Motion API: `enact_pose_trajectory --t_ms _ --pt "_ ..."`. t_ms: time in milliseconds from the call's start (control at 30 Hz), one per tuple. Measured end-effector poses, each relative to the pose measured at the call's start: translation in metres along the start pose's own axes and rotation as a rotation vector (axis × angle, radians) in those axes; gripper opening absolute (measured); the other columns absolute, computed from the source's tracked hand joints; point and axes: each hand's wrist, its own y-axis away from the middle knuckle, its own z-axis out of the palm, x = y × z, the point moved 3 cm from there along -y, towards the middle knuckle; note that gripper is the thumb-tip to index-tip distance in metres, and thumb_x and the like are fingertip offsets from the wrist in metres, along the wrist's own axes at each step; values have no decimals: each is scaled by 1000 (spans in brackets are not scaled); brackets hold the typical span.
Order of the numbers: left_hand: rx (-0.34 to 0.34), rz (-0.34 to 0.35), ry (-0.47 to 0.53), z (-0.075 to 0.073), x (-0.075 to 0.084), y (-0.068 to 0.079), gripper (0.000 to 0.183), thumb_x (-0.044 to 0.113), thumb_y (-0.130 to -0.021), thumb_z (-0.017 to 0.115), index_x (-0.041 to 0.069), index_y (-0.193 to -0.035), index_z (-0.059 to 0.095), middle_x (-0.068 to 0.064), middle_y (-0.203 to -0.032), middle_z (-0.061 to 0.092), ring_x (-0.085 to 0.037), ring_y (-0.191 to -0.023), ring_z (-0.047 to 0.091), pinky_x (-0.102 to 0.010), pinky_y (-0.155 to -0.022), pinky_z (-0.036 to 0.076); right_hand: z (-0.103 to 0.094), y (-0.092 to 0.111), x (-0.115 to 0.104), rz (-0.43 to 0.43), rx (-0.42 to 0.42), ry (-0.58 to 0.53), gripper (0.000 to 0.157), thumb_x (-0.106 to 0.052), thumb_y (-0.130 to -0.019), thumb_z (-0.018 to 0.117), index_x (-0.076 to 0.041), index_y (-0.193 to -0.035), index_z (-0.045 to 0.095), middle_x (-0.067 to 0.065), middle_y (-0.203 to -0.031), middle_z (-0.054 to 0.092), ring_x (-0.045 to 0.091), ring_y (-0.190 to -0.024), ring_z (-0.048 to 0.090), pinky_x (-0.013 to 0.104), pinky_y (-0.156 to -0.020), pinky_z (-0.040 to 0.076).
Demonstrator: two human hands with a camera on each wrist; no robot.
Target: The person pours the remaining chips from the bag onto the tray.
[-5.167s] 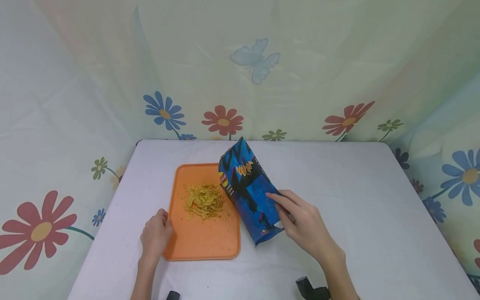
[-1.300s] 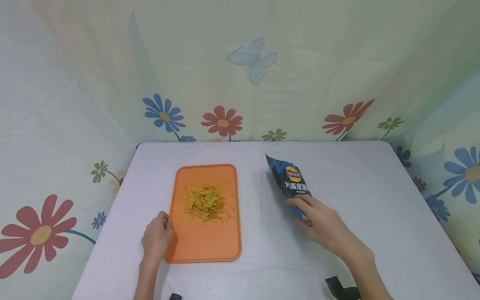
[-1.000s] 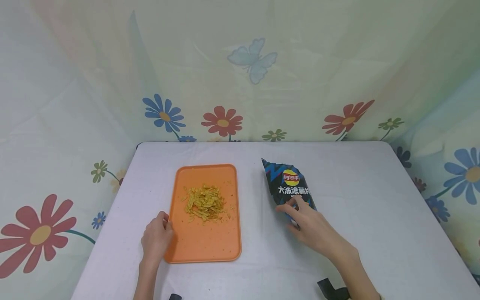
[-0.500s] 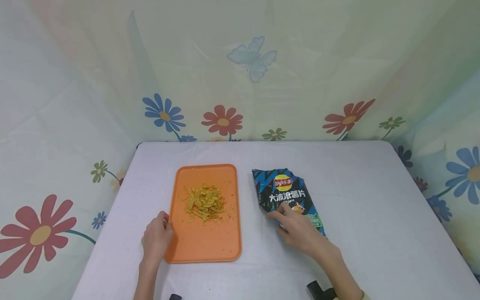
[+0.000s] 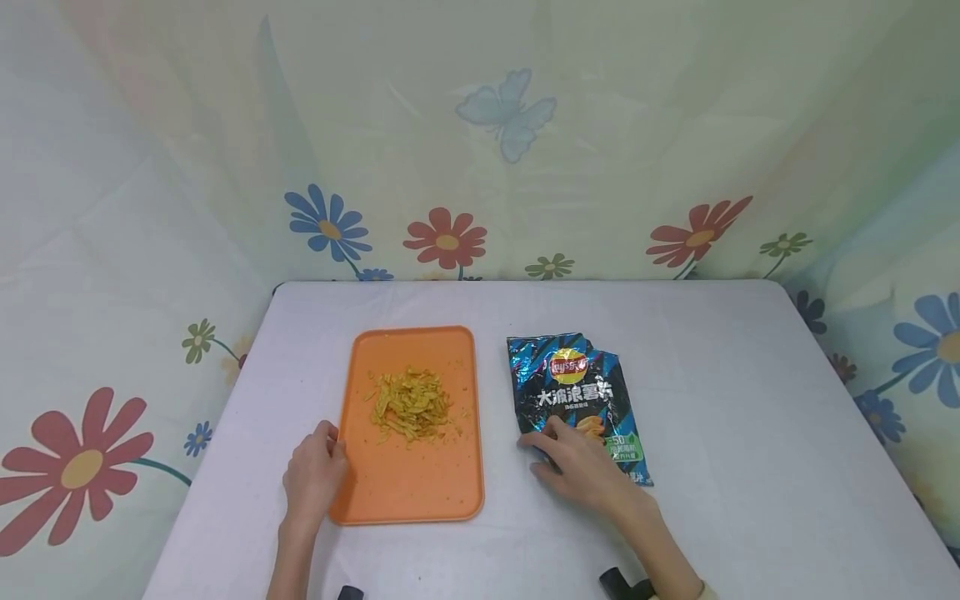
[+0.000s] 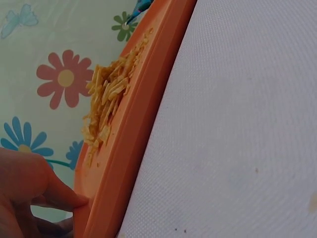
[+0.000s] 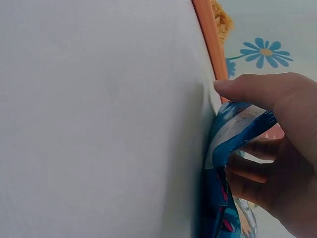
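An orange tray (image 5: 408, 490) lies on the white table, bearing a heap of broken yellow potato chips (image 5: 411, 403). My left hand (image 5: 315, 471) grips its left rim; the left wrist view has a fingertip pressed to that rim (image 6: 84, 210). Right of the tray, a blue and black chip bag (image 5: 566, 392) lies printed face up, its torn top pointing away from me. Over its lower left part is my right hand (image 5: 577, 467), covering that corner. In the right wrist view the thumb (image 7: 242, 89) stands apart from the other fingers (image 7: 250, 168), with the bag's bent edge (image 7: 242, 121) between them.
Chip crumbs lie scattered on the tray around the heap. A floral curtain (image 5: 517, 200) hangs behind the table and along both sides. Black camera mounts (image 5: 622, 583) show near both wrists at the bottom of the head view.
The bag has come away from above the tray, turned over, and been lowered flat on the table to the right. My right hand has come leftward and nearer me; the left has stayed put.
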Motion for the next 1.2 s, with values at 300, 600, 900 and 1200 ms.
enact_pose_trajectory --t_ms 300,600,900,1200 --pt "3 16 3 0 3 0 9 6 -98 59 0 -105 59 -10 -77 59 -20 -61 51 -31 -53 37 10 1 -1 25 18 58 33 -24 -89 81 -29 -120 74 -6 -96 53 7 -75 43 19 -60 38" --pt "4 25 -7 0 0 1 10 6 -98 59 -1 -106 59 -10 -79 58 -21 -62 51 -31 -52 37 16 2 -6 -20 33 119 35 -31 -91 79 -26 -125 72 -4 -92 48 9 -75 41 20 -58 36" --pt "11 63 7 -2 -1 0 14 7 -97 62 -6 -104 64 -14 -82 63 -22 -66 55 -32 -55 42 9 9 -7 66 -25 69 62 -46 -89 78 -24 -144 58 0 -105 57 13 -87 55 30 -70 51" --pt "130 122 -67 -15 16 -6 32 13 -100 62 -7 -125 63 -22 -97 67 -33 -80 62 -40 -60 48 -12 14 -21 11 85 37 63 -48 -88 78 -22 -143 59 -1 -113 65 17 -99 67 39 -85 59"
